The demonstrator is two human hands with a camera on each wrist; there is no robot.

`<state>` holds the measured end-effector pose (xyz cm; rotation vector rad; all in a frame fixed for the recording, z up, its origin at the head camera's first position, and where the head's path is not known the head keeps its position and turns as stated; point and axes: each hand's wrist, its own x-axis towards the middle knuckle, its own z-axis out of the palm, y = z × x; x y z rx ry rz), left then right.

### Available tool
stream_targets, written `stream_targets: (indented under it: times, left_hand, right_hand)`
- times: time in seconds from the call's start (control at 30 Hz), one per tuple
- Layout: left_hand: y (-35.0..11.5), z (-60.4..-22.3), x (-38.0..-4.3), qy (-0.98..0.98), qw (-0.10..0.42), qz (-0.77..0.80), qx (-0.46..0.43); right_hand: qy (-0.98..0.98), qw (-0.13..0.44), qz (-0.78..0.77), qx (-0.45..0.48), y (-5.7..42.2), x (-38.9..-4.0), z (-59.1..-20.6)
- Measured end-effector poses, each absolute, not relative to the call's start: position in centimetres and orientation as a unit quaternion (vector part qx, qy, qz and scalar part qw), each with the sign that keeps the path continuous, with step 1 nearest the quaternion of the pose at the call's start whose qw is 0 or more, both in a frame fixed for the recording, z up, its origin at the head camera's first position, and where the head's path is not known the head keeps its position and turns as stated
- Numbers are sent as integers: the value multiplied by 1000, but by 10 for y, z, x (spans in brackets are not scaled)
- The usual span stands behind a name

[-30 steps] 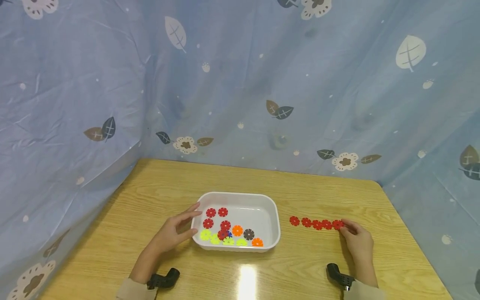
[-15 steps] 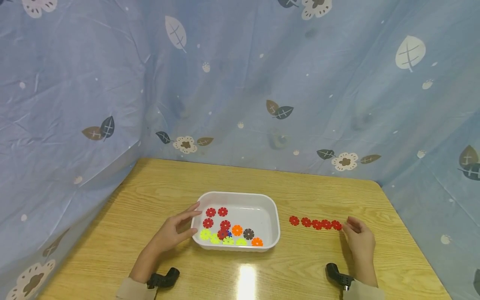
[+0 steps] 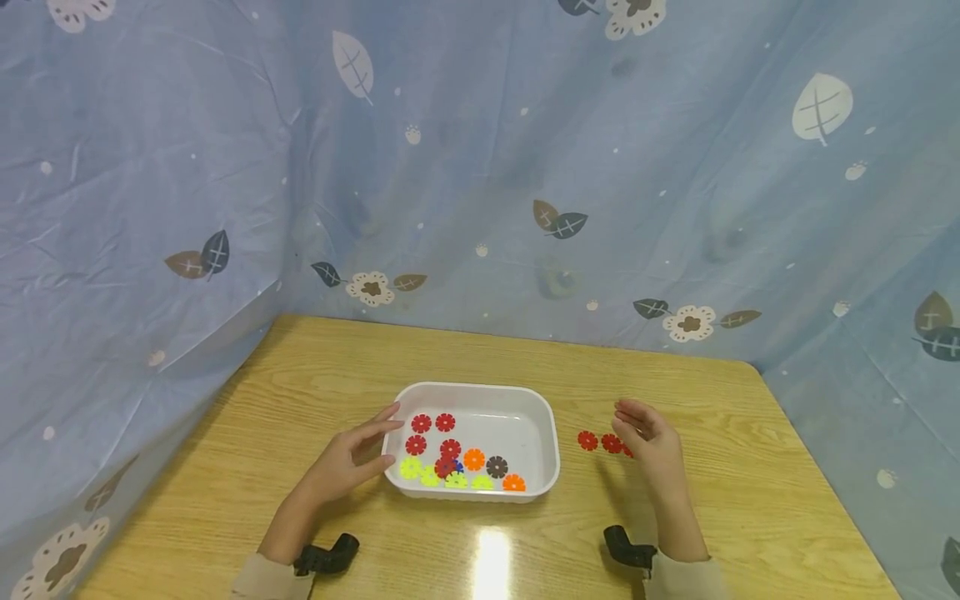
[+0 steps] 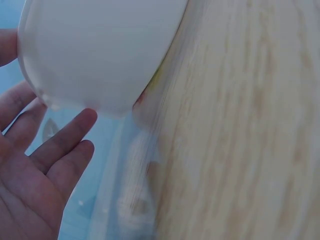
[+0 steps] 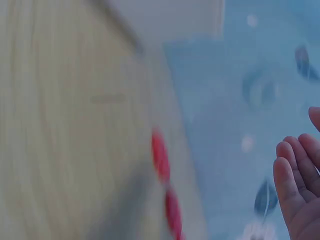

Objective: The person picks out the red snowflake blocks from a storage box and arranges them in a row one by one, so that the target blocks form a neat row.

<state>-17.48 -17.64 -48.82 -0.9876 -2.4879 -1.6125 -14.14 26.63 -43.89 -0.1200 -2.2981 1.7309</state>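
Note:
A white plastic tray [image 3: 544, 425] holds several flower-shaped plastic discs in red, yellow, orange, blue and dark grey. My left hand [image 3: 341, 467] rests against the tray's left side, thumb and fingers spread along the rim; in the left wrist view the fingers [image 4: 65, 142] lie loosely beside the white wall. To the right of the tray, a row of red discs [image 3: 588, 441] lies on the table. My right hand [image 3: 654, 450] hovers over that row with nothing visible in its grasp and hides its right part. In the right wrist view its fingers [image 5: 295, 170] are nearly straight.
All of this stands on a wood-grain table [image 3: 337, 358]. Blue patterned cloth [image 3: 465, 167] hangs behind it and along both sides. Each wrist wears a black camera mount [image 3: 327, 557]. A bright reflection shows at the table's front.
My right hand has left the right end of the red row, lifted and moved left above it, covering its right-hand discs. The left hand and the tray have stayed in place.

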Motion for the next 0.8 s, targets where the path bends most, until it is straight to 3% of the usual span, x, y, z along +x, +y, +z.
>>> stream_targets:
  times: [0.5, 0.8]
  left_hand:
    - [-176, -486, -174, -798, 19, -512, -317]
    - [-176, -485, -174, -803, 14, -509, -311]
  right_hand:
    - [-780, 23, 614, 118, 152, -167, -428]
    - [-830, -108, 503, 215, 104, -180, -432]
